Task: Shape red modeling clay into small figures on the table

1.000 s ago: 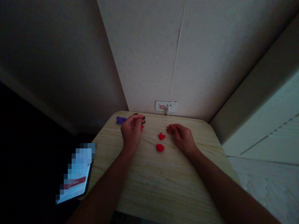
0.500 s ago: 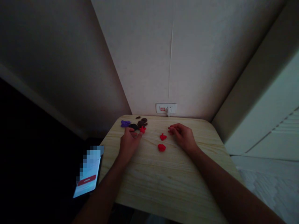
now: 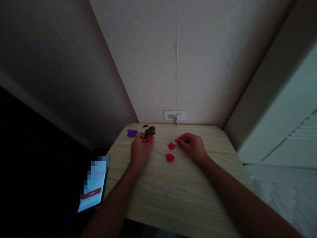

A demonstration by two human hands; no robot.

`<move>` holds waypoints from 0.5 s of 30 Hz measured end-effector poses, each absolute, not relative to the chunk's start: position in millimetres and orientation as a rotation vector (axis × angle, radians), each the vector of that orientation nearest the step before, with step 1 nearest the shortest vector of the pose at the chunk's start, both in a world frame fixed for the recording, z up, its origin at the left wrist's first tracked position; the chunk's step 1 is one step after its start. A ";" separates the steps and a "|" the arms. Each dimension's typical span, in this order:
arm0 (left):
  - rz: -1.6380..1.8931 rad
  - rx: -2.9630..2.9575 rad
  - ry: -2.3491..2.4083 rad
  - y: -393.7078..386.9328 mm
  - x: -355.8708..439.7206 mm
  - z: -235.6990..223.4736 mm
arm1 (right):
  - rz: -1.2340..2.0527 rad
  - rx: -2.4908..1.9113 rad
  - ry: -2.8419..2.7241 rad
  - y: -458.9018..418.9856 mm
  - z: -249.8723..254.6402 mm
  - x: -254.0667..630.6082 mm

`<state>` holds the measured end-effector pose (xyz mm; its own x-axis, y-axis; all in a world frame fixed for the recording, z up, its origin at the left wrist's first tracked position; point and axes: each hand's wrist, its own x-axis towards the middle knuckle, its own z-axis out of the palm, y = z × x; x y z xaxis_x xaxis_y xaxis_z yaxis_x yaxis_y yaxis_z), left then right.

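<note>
On the wooden table, my left hand has its thumb and fingers closed around a small, spiky red clay piece. Just beyond it lie brown clay lumps; a dark lump beside them is mostly hidden by my fingers. Further left is a purple clay lump. My right hand is pinched at the fingertips, just right of a small red clay piece; whatever is in the pinch is too small to make out. A rounder red clay lump sits nearer me, apart from both hands.
A wall socket with a white plug is behind the table's far edge. A lit phone stands by the left edge. White ribbed furniture is on the right.
My left hand has shifted slightly right and now covers most of the dark lump as its fingers come round the spiky red clay piece. My right hand remains pinched. The view has shifted slightly.
</note>
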<state>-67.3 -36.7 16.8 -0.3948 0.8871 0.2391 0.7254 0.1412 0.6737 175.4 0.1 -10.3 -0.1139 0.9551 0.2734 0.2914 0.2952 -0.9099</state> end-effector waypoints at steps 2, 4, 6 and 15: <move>1.135 1.561 2.208 -34.1 -67.6 15.5 | 0.870 -1.162 -1.619 0.8 -11.1 175.1; 1.175 1.514 2.207 -32.5 -68.8 13.1 | 0.902 -1.160 -1.599 1.7 -12.6 174.8; 1.234 1.471 2.169 -32.6 -70.3 9.9 | 0.941 -1.162 -1.568 2.3 -14.1 174.7; 1.590 1.154 1.547 -36.5 -49.5 17.2 | 0.925 -1.083 -1.525 7.7 -18.8 177.2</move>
